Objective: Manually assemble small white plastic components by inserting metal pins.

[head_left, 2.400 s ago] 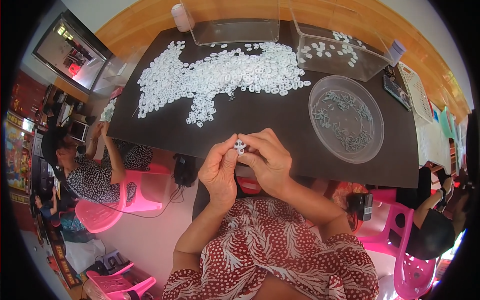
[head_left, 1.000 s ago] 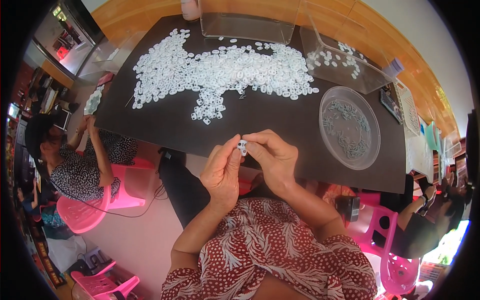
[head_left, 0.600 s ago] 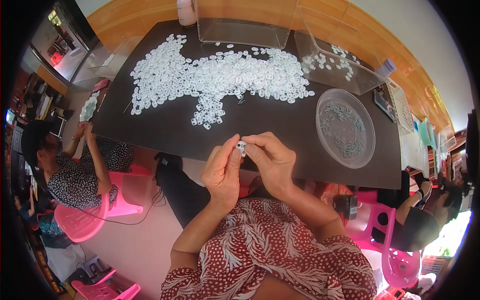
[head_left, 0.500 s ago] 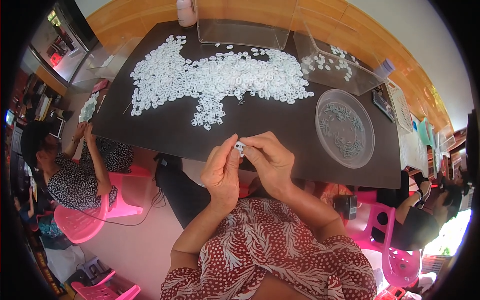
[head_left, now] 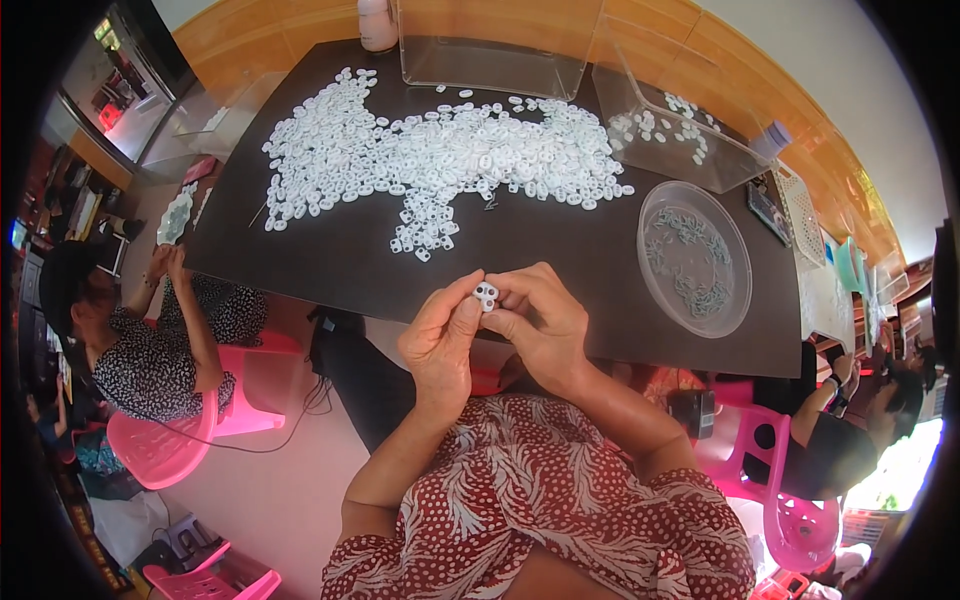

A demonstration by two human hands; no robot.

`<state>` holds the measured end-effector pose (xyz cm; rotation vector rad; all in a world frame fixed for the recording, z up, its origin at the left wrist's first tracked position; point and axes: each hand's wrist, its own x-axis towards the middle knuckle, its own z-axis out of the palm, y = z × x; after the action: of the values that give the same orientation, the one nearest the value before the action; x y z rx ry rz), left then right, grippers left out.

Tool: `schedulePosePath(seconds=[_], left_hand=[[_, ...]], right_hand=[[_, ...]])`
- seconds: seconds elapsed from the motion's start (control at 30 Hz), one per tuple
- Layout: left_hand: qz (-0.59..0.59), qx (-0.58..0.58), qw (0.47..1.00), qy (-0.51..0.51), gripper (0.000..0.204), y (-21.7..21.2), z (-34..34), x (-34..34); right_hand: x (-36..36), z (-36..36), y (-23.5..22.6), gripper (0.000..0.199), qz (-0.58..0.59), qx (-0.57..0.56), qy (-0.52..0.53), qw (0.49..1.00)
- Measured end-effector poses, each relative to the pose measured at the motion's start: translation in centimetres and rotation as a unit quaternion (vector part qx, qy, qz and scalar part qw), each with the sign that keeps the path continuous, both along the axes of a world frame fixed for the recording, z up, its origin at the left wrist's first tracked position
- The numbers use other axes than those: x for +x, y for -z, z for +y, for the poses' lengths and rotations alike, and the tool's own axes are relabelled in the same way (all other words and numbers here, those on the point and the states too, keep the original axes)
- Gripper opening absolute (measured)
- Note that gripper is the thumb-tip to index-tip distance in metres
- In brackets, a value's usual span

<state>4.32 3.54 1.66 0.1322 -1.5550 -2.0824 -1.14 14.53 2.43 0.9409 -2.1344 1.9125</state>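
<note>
Dark brown and flat, the table (head_left: pixel 560 265) stretched ahead; left grip (head_left: pixel 437 338) and right grip (head_left: pixel 545 325) pinched a small white, dark-holed piece (head_left: pixel 487 293) between them, probably for steadiness. White oval plastic-looking pieces (head_left: pixel 440 155) lay heaped beyond, seemingly for easy reach.

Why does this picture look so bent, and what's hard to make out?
In the head view, wide fisheye distortion bows the wall panel; the bright patch at lower right is nearly blown out; the white pile looks washed out mid-heap; the small white piece is too tiny for fine detail.
</note>
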Motion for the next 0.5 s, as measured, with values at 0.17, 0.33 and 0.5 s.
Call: schedulePosePath(seconds=[0.17,0.33,0.5], left_hand=[[0.023,-0.024,0.999,-0.014,0.023,0.03,0.04,0.03],[0.025,0.0,1.0,-0.018,0.023,0.11,0.34,0.16],[0.038,-0.033,0.998,-0.039,0.026,0.73,0.14,0.11]], right_hand=[[0.25,-0.18,-0.01,0.035,-0.004,-0.028,-0.002,1.0],[0.25,-0.24,-0.11,0.034,0.016,-0.032,-0.001,0.999],[0.22,-0.59,-0.18,0.032,0.052,-0.03,0.013,0.998]])
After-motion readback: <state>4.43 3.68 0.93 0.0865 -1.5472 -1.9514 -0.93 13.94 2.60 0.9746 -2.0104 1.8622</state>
